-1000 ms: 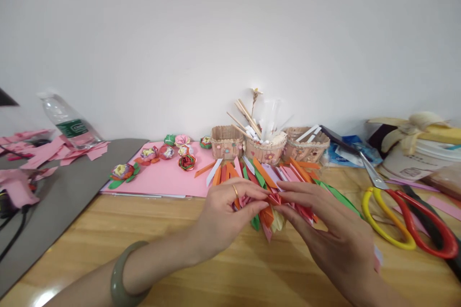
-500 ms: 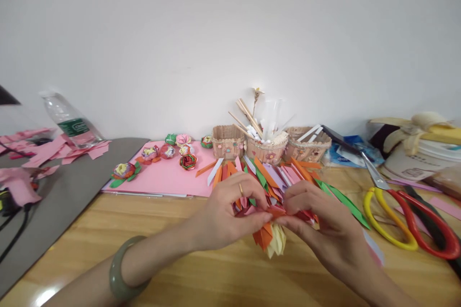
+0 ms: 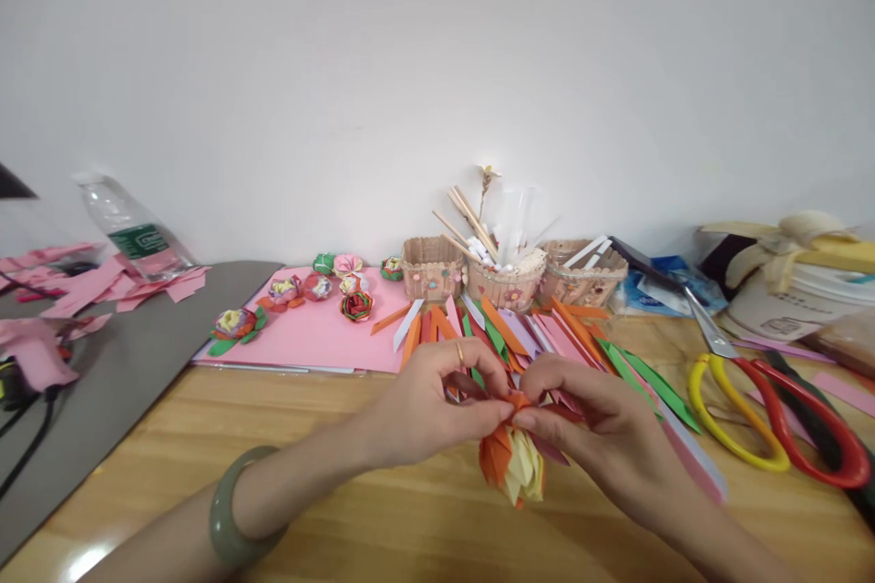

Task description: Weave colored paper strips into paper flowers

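An orange and pale yellow folded paper flower [image 3: 518, 465] hangs below my fingertips, above the wooden table. My left hand [image 3: 441, 396] pinches its orange upper part between thumb and fingers. From the other side my right hand [image 3: 591, 414] pinches the same orange part, with its thumb close to the left one. Behind my hands lies a pile of folded paper strips [image 3: 506, 328] in orange, green, pink, purple and white. The fingers partly hide the pinched paper.
Finished paper flowers sit on a pink sheet [image 3: 307, 342] at left. Three small baskets [image 3: 432, 269] stand by the wall. Scissors [image 3: 776, 414] with red and yellow handles lie right. A bottle [image 3: 140, 237], pink scraps and a pink glue gun [image 3: 37, 353] are far left.
My right hand has shifted slightly left and its fingers are drawn in closer. The flower has turned a little, showing more of its yellow and orange petals.
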The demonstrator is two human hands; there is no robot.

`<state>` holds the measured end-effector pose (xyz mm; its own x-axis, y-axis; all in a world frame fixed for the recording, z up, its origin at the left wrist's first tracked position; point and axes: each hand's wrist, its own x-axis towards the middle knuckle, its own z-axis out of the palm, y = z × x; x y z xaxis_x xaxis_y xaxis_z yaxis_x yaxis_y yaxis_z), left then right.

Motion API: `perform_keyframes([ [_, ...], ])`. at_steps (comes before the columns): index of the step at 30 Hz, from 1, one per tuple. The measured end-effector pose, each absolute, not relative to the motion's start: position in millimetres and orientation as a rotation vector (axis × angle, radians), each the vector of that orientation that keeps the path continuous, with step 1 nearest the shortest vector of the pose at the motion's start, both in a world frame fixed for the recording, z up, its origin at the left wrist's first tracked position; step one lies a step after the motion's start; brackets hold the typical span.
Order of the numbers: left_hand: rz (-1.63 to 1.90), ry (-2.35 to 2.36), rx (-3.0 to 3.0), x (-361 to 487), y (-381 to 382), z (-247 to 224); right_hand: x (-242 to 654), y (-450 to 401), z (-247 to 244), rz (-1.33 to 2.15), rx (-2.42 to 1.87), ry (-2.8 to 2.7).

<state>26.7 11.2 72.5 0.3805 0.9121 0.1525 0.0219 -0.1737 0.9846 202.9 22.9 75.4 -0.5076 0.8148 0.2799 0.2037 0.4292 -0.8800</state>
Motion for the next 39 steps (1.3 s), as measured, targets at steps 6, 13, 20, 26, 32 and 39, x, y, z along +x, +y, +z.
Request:
perform_keyframes([
  [6,1.001,0.866,1.349,28,12,69,204,23,80,0.915,-0.896,-2.032],
  [13,1.085,0.941,1.511,29,13,72,200,21,78,0.453,-0.780,-2.109],
  [20,1.218,0.968,1.842,29,12,70,203,19,70,0.195,-0.697,-2.125],
  [26,1.110,1.049,1.636,28,15,69,205,20,69,0.064,-0.645,-2.097],
  [32,1.100,1.057,1.625,27,16,71,204,24,73,0.253,-0.776,-2.094],
  [39,1.226,0.932,1.849,25,15,71,206,27,71,0.208,-0.700,-2.122],
])
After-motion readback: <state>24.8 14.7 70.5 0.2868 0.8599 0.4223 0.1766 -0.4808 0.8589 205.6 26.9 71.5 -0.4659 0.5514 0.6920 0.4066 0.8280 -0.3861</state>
